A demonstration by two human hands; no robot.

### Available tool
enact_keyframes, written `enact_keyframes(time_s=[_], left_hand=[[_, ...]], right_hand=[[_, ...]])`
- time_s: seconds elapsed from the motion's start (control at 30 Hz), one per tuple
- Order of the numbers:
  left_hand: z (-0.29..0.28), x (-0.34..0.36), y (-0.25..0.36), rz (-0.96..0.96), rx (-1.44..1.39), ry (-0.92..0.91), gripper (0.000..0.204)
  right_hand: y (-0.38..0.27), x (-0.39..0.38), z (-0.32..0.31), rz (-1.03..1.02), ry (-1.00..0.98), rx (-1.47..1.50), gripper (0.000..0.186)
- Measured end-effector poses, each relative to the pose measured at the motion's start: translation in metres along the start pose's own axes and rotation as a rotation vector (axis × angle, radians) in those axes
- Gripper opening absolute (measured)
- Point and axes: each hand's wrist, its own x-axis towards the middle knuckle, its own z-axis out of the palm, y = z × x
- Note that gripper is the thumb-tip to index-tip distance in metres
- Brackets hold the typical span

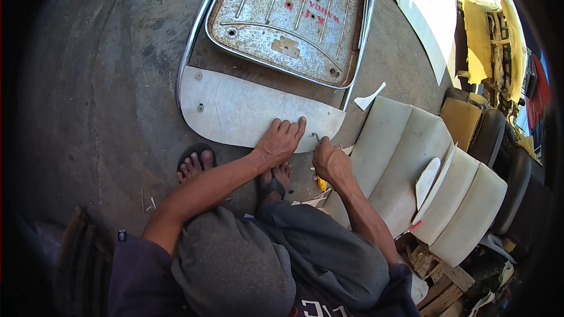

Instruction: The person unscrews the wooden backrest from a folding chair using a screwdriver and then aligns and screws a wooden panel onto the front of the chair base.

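Observation:
A pale, thin board (252,105) with rounded corners and several small holes or marks lies across the end of a chrome tube chair frame (191,41). My left hand (283,140) rests on the board near its lower edge, fingers spread and pressing down, with nothing held. Gripped in my right hand (333,161) is a thin metal tool (317,138), its tip at a small mark near the board's right end. Most of the tool is hidden in the fist, so its kind does not show. Beyond the board, the frame holds a rusty metal panel (288,23).
Padded white cushions (382,147) stand at my right, with white offcuts (427,182) against them. A yellow object (322,183) lies below my right hand. My sandalled feet are beside the board. Worn yellow foam (476,41) and a large white sheet (420,12) lie farther right.

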Motion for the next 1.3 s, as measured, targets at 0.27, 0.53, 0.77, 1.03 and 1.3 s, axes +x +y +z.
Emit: enact_keyframes(time_s=[0.27,0.53,0.77,1.03,1.3], left_hand=[[0.003,-0.003,0.0,-0.016,-0.008,0.02,0.063],[0.009,-0.005,0.004,-0.085,-0.088,-0.019,0.065],[0.003,-0.003,0.004,-0.083,-0.056,-0.031,0.06],[0.003,-0.001,0.003,-0.081,-0.054,-0.003,0.059],[0.003,-0.005,-0.001,-0.098,-0.064,-0.002,0.06]], right_hand=[[-0.006,0.011,-0.001,0.073,-0.077,-0.064,0.029],[-0.009,0.035,-0.015,0.025,-0.309,-0.029,0.03],[-0.027,0.059,-0.07,0.021,-0.68,-0.234,0.027],[-0.019,0.086,-0.065,-0.017,-0.812,-0.423,0.029],[-0.027,0.055,-0.046,0.03,-0.613,-0.232,0.029]])
